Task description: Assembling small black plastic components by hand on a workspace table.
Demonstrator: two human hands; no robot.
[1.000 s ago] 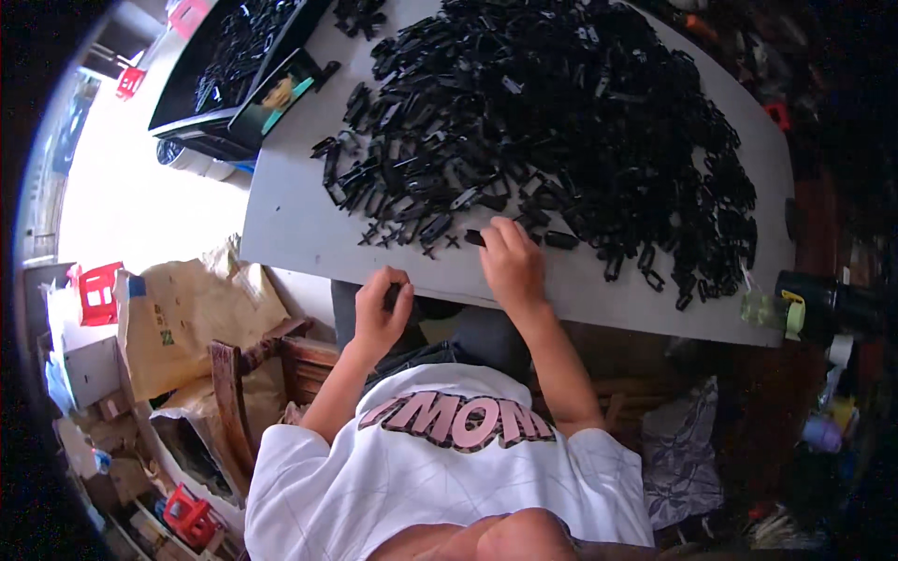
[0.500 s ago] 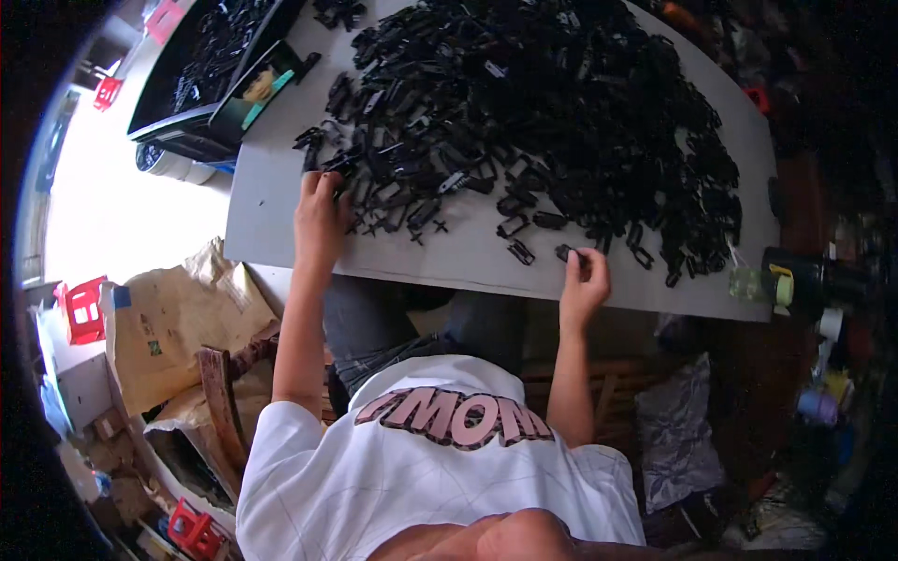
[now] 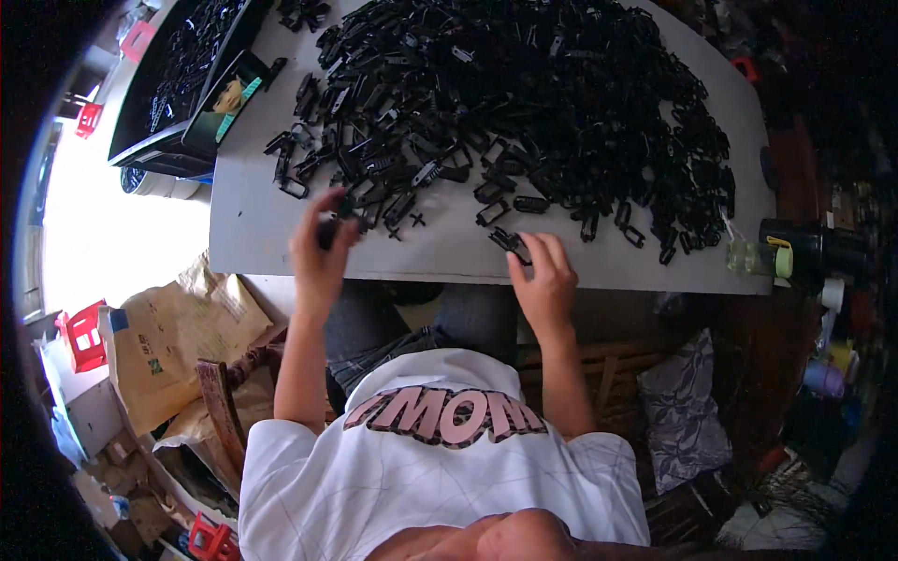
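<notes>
The left hand has come back from the heap's edge, where it lay half a second ago, and is now raised at about 8 o'clock of the pile, fingers curled round a small black clip. So one piece seems picked and lifted clear. The right hand has gone forward from the table edge to a loose clip at 6 o'clock of the pile, fingertips on it; whether it grips yet I cannot tell. A black tray of parts sits at 10 o'clock.
</notes>
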